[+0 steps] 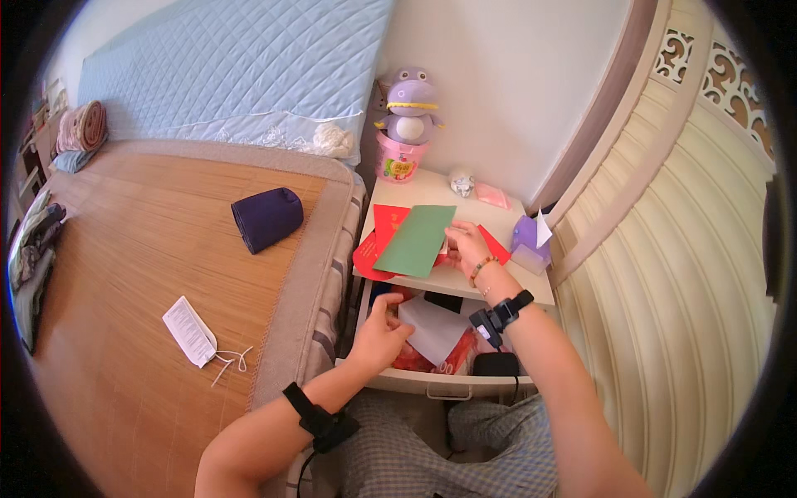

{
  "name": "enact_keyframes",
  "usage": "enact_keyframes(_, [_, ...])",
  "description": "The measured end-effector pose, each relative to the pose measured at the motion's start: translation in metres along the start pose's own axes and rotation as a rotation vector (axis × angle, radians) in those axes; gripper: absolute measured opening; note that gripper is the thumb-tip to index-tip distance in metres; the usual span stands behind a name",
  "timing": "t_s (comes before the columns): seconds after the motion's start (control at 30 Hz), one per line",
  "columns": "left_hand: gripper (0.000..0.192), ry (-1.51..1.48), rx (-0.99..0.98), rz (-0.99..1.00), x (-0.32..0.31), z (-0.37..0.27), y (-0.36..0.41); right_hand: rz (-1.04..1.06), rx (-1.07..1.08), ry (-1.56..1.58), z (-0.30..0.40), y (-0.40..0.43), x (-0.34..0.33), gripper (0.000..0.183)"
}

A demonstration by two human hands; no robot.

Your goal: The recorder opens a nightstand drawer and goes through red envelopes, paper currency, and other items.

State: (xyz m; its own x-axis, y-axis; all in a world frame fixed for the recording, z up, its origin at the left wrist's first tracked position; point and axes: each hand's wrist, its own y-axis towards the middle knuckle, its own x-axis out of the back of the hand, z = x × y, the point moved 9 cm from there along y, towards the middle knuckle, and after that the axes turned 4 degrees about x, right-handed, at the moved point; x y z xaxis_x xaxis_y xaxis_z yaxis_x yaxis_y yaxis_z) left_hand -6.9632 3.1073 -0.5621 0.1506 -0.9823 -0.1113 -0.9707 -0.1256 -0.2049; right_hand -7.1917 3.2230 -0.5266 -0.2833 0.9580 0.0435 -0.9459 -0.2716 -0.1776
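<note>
My right hand [466,246] grips the right edge of a green paper or envelope [418,239] above the nightstand top [398,194]. Under and around it lie red envelopes [389,224], partly covered by the green piece and my hand. Below, the nightstand's drawer [408,381] is pulled out. Over the drawer's left part hovers my left hand [381,333], fingers apart and holding nothing. Inside the drawer are a white sheet of paper [436,327], red packaging [459,353] and a black box-like device [495,365] with a cable.
A purple plush toy [411,103] sits in a pink bucket [398,159] at the back. A purple tissue pack [529,239] stands at the right edge. On the bed mat [155,236] lie a folded navy cloth [268,219] and a white tag [190,332]. The cream headboard [660,299] rises at right.
</note>
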Motion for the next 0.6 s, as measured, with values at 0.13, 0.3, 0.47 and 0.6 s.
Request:
enact_keyframes(0.13, [0.079,-0.051,-0.069,-0.036,0.012,-0.022,0.027,0.126,0.067,0.053,0.003,-0.008,-0.004,0.033])
enact_keyframes(0.3, [0.078,-0.139,0.105,0.028,0.016,-0.013,0.032,0.147,0.373,-0.091,0.017,-0.004,0.001,0.033])
enact_keyframes(0.47, [0.072,-0.241,0.123,0.017,0.016,-0.010,0.033,-0.385,0.671,-0.423,0.063,-0.038,0.048,0.023])
enact_keyframes(0.6, [0.077,-0.259,0.074,0.007,0.014,-0.014,0.026,-0.360,0.739,-0.153,0.086,-0.080,0.062,0.014])
